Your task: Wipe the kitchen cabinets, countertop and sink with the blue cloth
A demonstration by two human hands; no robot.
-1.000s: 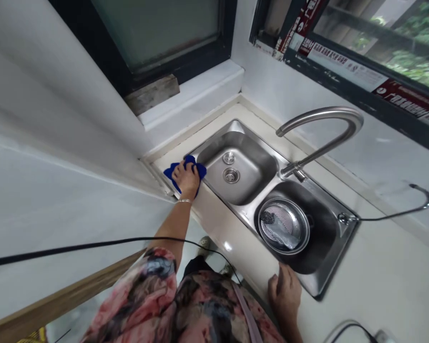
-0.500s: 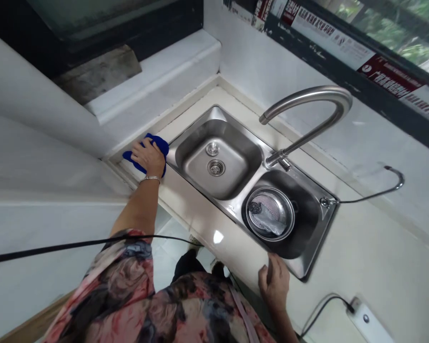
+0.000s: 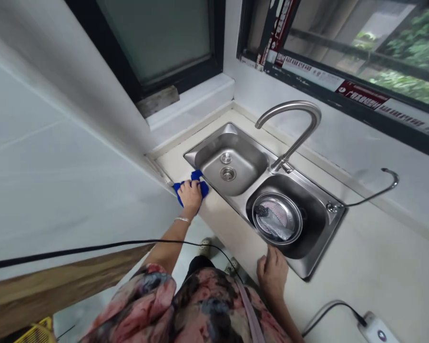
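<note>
My left hand (image 3: pixel 190 194) presses a blue cloth (image 3: pixel 203 188) onto the pale countertop (image 3: pixel 218 214), near the counter's front edge and just left of the sink. The cloth bunches out around my fingers. Beside the front rim of the right basin, my right hand (image 3: pixel 273 272) rests on the counter edge with nothing in it, thumb apart from the bent fingers. Two steel basins form the sink (image 3: pixel 248 194). A perforated metal strainer bowl (image 3: pixel 296 213), with a crumpled clear plastic piece (image 3: pixel 279 226) inside, sits in the right one.
A curved steel faucet (image 3: pixel 305 140) rises behind the basins. A thin bent spout (image 3: pixel 373 196) stands at the sink's right corner. At lower right lies a white device (image 3: pixel 375 328) with a black cable. Another black cable (image 3: pixel 103 246) crosses in front of my left arm.
My left hand has wiped the blue cloth from the counter's left end toward its front edge. The view has shifted; my right hand stays by the sink's front rim.
</note>
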